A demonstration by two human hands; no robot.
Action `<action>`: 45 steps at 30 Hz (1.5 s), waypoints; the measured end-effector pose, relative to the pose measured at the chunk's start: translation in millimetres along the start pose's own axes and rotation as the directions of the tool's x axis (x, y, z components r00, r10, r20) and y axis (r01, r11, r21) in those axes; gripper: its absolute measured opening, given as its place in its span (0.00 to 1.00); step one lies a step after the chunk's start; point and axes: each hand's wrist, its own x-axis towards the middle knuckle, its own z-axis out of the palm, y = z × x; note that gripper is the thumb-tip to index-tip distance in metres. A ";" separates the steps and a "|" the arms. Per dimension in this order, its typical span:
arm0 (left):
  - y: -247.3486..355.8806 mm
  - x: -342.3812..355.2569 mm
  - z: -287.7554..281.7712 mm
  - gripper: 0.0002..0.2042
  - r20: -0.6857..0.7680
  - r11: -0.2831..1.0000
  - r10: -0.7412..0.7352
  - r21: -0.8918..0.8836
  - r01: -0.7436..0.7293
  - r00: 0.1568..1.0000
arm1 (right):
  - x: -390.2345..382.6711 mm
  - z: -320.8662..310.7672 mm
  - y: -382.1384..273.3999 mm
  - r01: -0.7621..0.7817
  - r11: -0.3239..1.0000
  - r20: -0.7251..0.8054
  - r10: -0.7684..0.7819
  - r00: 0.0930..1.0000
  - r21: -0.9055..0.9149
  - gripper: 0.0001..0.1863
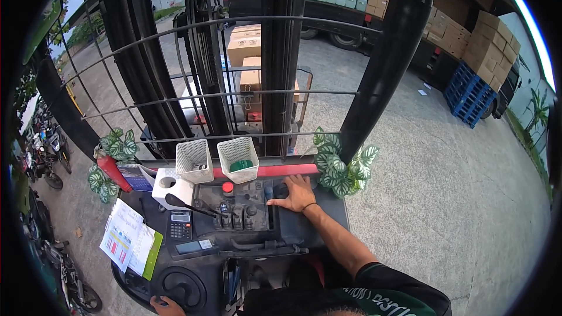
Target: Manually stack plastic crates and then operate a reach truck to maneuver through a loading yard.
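My right hand (296,194) lies on the right of the dark control console (298,225), thumb stretched left and fingers spread forward beside a dark rounded part. It appears to hold nothing. At the lower left, my left hand (167,306) shows only partly, thumb and finger apart, close to the round black steering wheel (182,288). Between the hands are several short levers (237,217), a red button (228,187), a calculator (180,225) and a phone (195,247). Papers (126,237) on a green clipboard (153,254) lie at the console's left.
Two white baskets (194,161) and a tissue box (171,186) stand along the console's far edge, with leafy plants (342,167) at the sides. Beyond the bars and black mast (281,52) are cartons (244,44), a truck and blue pallets (470,93). Motorbikes (55,146) stand left.
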 end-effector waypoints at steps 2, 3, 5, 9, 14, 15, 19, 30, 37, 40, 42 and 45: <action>17.4 10.7 1.4 0.16 -0.017 0.999 -0.003 0.048 0.004 1.000 | 13.0 3.0 -5.2 0.008 1.000 -0.061 -0.007 0.998 0.017 0.56; 23.4 13.7 5.1 0.16 -0.022 0.997 -0.002 0.082 0.004 1.000 | 17.0 -0.9 0.0 0.004 1.000 -0.048 -0.003 0.999 0.007 0.56; 37.7 15.5 5.8 0.16 -0.029 0.993 -0.007 0.117 0.010 1.000 | 26.5 -6.4 8.5 0.019 1.000 -0.048 -0.018 0.999 0.011 0.56; 50.2 1.7 5.3 0.15 -0.013 0.999 0.007 0.047 -0.006 1.000 | 34.1 -16.9 24.8 0.037 0.999 -0.073 -0.037 0.997 -0.003 0.56; 56.3 3.3 19.1 0.15 -0.062 0.988 0.150 0.045 -0.147 0.987 | 46.4 -16.8 36.7 0.036 0.999 -0.051 -0.037 0.998 -0.007 0.55; 60.2 10.7 22.6 0.15 -0.066 0.992 0.111 0.064 -0.107 0.992 | 51.6 -13.1 35.1 0.040 0.999 -0.079 -0.040 0.996 -0.001 0.54; 70.1 37.3 29.8 0.17 -0.058 0.990 0.046 0.133 -0.038 0.997 | 59.9 -3.4 25.1 0.042 0.999 -0.102 -0.042 0.994 -0.002 0.55; 79.8 76.1 148.8 0.19 0.082 0.983 -0.001 0.182 -0.014 0.997 | 58.5 -9.8 45.8 0.057 0.998 -0.074 -0.056 0.996 0.022 0.53; 102.9 49.7 163.0 0.16 0.100 0.946 0.078 0.307 -0.105 0.992 | 61.5 -13.4 79.1 0.083 0.995 -0.122 -0.076 0.990 0.051 0.55; 112.2 48.9 152.3 0.15 0.102 0.947 -0.075 0.319 0.039 0.992 | 64.5 -14.0 89.0 0.069 0.996 -0.109 -0.063 0.992 0.053 0.55; 97.9 50.8 158.1 0.16 0.015 0.945 -0.072 0.321 0.064 0.997 | 66.5 -12.6 92.1 0.082 0.994 -0.108 -0.074 0.991 0.076 0.55; 103.2 44.7 165.7 0.16 0.041 0.955 -0.038 0.295 0.025 0.998 | 62.7 -5.0 101.3 0.060 0.997 -0.097 -0.055 0.994 0.044 0.56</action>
